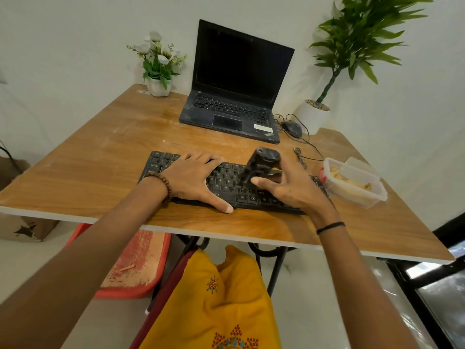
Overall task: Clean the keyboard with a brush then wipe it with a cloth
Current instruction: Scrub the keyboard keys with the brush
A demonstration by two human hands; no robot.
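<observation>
A dusty black keyboard point(227, 187) lies near the front edge of the wooden table point(100, 152). My left hand point(196, 178) rests flat on its left half, fingers spread, holding nothing. My right hand point(292, 187) hovers over the right half and grips a black brush point(260, 163) by its handle, the brush tilted with its lower end down on the middle keys. The right end of the keyboard is hidden behind my right hand. No cloth shows in the view.
An open black laptop point(234, 96) stands behind the keyboard, with a mouse point(292, 129) and its cable to its right. A clear plastic box point(352, 182) sits right of the keyboard. Two potted plants point(158, 69) point(314, 117) stand at the far corners.
</observation>
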